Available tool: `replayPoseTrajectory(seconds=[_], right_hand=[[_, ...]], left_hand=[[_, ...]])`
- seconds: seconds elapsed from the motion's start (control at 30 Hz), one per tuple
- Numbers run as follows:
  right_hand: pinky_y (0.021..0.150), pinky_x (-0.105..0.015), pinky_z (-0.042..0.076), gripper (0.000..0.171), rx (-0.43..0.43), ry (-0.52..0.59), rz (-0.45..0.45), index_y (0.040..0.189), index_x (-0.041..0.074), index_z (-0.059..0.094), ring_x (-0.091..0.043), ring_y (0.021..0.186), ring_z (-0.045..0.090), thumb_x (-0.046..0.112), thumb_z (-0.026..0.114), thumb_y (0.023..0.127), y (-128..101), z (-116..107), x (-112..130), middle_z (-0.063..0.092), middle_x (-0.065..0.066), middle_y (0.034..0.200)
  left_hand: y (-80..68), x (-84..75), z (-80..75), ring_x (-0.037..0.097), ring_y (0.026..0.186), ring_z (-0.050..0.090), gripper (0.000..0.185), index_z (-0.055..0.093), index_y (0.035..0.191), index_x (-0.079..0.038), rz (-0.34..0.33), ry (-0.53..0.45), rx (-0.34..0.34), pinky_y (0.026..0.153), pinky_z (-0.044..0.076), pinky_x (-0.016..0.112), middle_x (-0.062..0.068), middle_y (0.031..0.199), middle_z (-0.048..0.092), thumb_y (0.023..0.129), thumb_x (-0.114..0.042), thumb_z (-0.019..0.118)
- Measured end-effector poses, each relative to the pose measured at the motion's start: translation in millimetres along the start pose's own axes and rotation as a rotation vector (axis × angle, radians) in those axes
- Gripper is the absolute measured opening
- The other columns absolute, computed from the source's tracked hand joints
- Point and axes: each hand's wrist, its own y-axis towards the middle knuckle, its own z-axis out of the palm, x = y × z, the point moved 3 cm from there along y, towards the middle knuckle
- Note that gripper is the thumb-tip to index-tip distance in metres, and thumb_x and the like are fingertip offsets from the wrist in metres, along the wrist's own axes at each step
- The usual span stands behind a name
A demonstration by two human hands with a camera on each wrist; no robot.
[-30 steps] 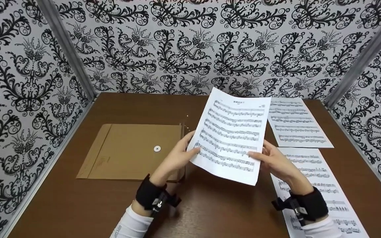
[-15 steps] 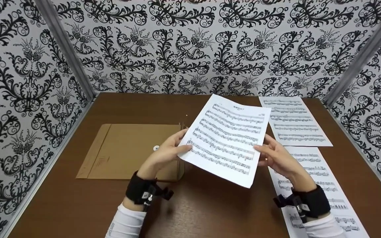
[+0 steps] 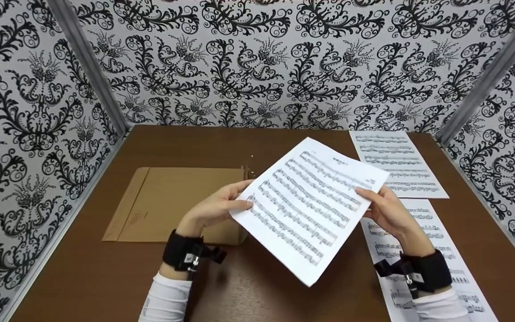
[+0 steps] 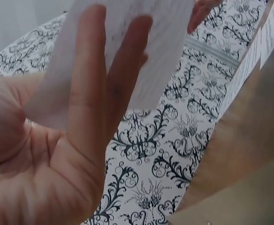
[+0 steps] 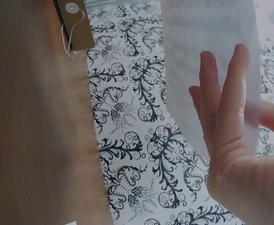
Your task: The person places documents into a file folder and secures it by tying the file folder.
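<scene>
Between both hands a white page of sheet music (image 3: 306,205) is held up above the table, turned at a slant with its printed side up. My left hand (image 3: 217,203) pinches its left corner, thumb on the print and fingers behind. On the right edge my right hand (image 3: 389,208) pinches the page the same way. In the left wrist view the fingers (image 4: 87,79) of the left hand lie along the back of the sheet. The right wrist view shows the right hand's fingers (image 5: 231,103) against the sheet's back too.
A brown string-tie envelope (image 3: 172,197) lies at the left of the table (image 3: 257,290), partly behind my left hand. At the right lie two more music sheets, one farther back (image 3: 400,165) and one nearer (image 3: 436,264), partly under my right arm. Patterned walls (image 3: 257,67) enclose the table.
The held sheet has turned clockwise and come lower, its bottom corner nearer me. My left hand has moved left. My right hand has shifted right and up along the sheet's edge.
</scene>
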Motion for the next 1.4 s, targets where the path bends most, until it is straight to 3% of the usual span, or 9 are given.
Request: replayPoseTrajectory(seconds=[0.3,0.5,0.73,0.9,1.17,1.4], right_hand=[[0.077,-0.028,0.064,0.027,-0.003,0.04,-0.005,0.124,0.018,0.063,-0.013,0.092,0.078,0.007,0.045,0.108,0.2,-9.1,-1.0,0.079,0.001,0.105],[0.073,-0.027,0.064,0.031,-0.014,0.021,0.011,0.131,0.023,0.056,-0.012,0.088,0.077,0.007,0.046,0.108,1.8,-13.8,-2.2,0.077,0.002,0.105],[0.075,-0.028,0.064,0.033,0.064,0.033,0.015,0.132,0.022,0.058,-0.014,0.088,0.078,0.004,0.045,0.107,1.5,-16.1,-2.5,0.077,-0.001,0.106],[0.075,-0.028,0.064,0.033,0.06,0.023,0.021,0.129,0.022,0.061,-0.014,0.089,0.078,0.003,0.047,0.106,1.3,-18.5,-2.7,0.078,-0.001,0.106],[0.074,-0.027,0.064,0.032,0.001,0.004,0.016,0.126,0.024,0.063,-0.013,0.088,0.078,0.003,0.049,0.106,2.1,-20.6,-3.0,0.078,0.001,0.105],[0.073,-0.023,0.063,0.028,-0.096,0.006,0.013,0.123,0.023,0.062,-0.012,0.086,0.077,0.004,0.052,0.105,2.8,-22.4,-2.2,0.078,0.001,0.103]], left_hand=[[-5.4,0.5,-5.6,0.016,0.098,0.077,0.066,0.021,0.16,0.004,-0.009,0.018,0.057,0.081,0.063,0.027,0.0,0.115,0.076,0.1,0.005,0.048],[-10.1,-2.5,-8.5,0.016,0.096,0.078,0.066,0.023,0.16,0.003,-0.003,0.016,0.081,0.082,0.063,0.027,0.002,0.116,0.077,0.1,0.005,0.049],[-12.1,-3.0,-10.0,0.015,0.096,0.078,0.066,0.022,0.16,0.005,0.002,0.022,0.13,0.083,0.063,0.026,0.002,0.116,0.077,0.099,0.007,0.048],[-12.5,-2.2,-12.4,0.015,0.097,0.078,0.067,0.02,0.16,0.006,0.006,0.028,0.134,0.083,0.063,0.026,0.001,0.116,0.077,0.099,0.007,0.048],[-12.3,0.5,-14.8,0.013,0.092,0.078,0.059,0.029,0.155,0.009,0.003,0.076,0.076,0.078,0.062,0.024,-0.001,0.11,0.078,0.1,0.004,0.05],[-7.9,2.3,-16.1,0.011,0.084,0.077,0.048,0.043,0.149,0.007,-0.037,0.071,-0.09,0.069,0.062,0.024,-0.002,0.104,0.077,0.103,-0.003,0.053]])
